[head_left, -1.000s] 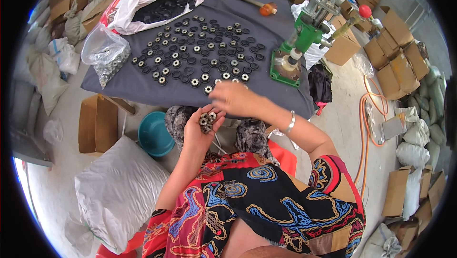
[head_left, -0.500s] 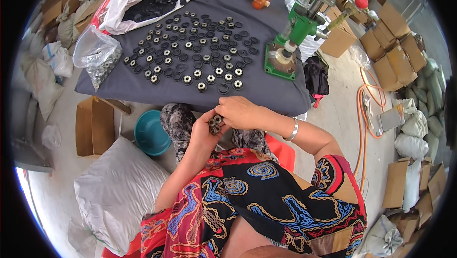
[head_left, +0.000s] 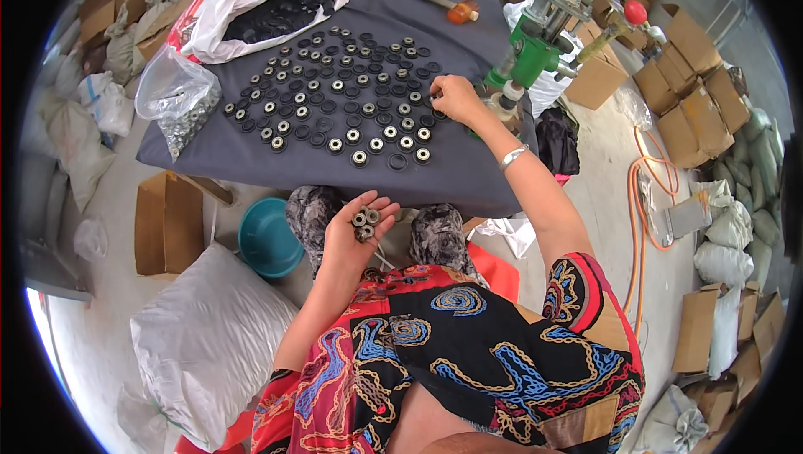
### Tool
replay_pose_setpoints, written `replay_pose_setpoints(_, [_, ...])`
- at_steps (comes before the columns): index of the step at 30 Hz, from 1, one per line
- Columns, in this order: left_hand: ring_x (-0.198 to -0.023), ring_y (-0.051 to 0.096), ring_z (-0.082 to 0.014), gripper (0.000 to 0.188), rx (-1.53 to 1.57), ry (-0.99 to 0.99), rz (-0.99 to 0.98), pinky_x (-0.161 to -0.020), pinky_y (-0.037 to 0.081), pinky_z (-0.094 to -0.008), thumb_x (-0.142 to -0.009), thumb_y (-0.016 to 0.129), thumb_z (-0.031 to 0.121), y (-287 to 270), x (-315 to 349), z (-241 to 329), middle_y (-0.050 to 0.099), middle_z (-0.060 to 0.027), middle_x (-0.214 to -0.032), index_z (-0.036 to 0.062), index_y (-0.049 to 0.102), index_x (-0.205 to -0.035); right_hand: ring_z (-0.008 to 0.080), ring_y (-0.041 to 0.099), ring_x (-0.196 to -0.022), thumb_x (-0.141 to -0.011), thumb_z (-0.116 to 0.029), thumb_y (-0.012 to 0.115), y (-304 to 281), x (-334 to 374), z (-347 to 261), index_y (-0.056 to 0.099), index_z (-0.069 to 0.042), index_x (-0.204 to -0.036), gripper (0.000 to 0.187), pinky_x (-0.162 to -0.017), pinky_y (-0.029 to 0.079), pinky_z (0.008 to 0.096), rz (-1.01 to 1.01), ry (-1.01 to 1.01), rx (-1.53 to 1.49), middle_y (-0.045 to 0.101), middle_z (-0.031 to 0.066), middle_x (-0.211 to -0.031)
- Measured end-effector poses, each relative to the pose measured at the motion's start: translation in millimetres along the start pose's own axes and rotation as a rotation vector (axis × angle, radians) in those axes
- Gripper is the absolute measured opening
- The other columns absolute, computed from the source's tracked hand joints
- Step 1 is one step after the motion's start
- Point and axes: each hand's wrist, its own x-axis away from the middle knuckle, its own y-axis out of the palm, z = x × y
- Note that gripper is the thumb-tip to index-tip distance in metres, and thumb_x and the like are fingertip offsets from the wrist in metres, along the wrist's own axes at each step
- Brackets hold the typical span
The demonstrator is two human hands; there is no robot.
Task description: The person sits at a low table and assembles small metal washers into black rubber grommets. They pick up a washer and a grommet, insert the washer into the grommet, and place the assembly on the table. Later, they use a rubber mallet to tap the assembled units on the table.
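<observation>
Black round parts in rows on a dark cloth, seen from my head camera.
I keep my left hand (head_left: 355, 232) near, palm up, fingers loosely curled around a few small rollers (head_left: 364, 221); my right hand (head_left: 456, 98) reaches far right, fingertips pinching at one black ring (head_left: 437, 101) beside the green press (head_left: 523, 56).

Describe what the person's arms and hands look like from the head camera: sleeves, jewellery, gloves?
Both forearms are bare, with no gloves on the left hand or the right hand. A thin silver bangle circles the right wrist. Short sleeves of a patterned garment, red and black with blue and yellow swirls, end near the upper arms. No rings can be made out.
</observation>
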Motion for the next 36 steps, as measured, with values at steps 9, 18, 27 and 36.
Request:
replay_pose_setpoints(9, [-0.104, 0.061, -0.0389, 0.035, 0.01, 0.031, 0.015, -0.079, 0.057, -0.0399, -0.097, 0.045, 0.02, -10, 1, 5, 0.06, -0.0208, -0.111, -0.0061, 0.05, -0.119, 0.031, 0.066, -0.086, -0.066, -0.009, 0.073, 19, -25, 20, 0.071, -0.003, -0.084, 0.019, -0.078, 0.051, 0.0391, -0.069, 0.046, 0.043, 0.069, 0.0164, -0.086])
replay_pose_setpoints(18, [-0.111, 0.057, -0.0426, 0.047, 0.06, 0.05, -0.037, -0.084, 0.056, -0.0458, -0.101, 0.035, 0.033, 9, -4, 4, 0.056, -0.0266, -0.118, -0.0068, 0.047, -0.123, 0.0303, 0.063, -0.087, -0.074, -0.016, 0.069, 0, 18, -38, 0.069, -0.004, -0.089, 0.019, -0.076, 0.05, 0.0408, 0.086, -0.174, 0.214, 0.064, 0.0131, -0.088])
replay_pose_setpoints(27, [-0.09, 0.064, -0.0203, 0.037, -0.012, -0.003, 0.047, -0.077, 0.054, -0.0395, -0.1, 0.038, 0.034, 16, -10, -1, 0.065, -0.0065, -0.102, 0.0049, 0.059, -0.11, 0.0283, 0.059, -0.081, -0.076, -0.018, 0.066, 23, 120, -129, 0.065, -0.005, -0.089, 0.019, -0.071, 0.049, 0.0402, -0.31, -0.605, 0.017, 0.056, 0.0097, -0.083])
replay_pose_setpoints(36, [-0.099, 0.064, -0.0268, 0.033, 0.015, -0.018, -0.001, -0.079, 0.055, -0.041, -0.098, 0.042, 0.029, 6, -17, -13, 0.064, -0.0118, -0.104, 0.0017, 0.055, -0.112, 0.03, 0.062, -0.083, -0.073, -0.012, 0.062, 17, 124, -125, 0.064, -0.003, -0.091, 0.02, -0.07, 0.051, 0.0403, -0.316, -0.49, 0.072, 0.06, 0.0126, -0.09])
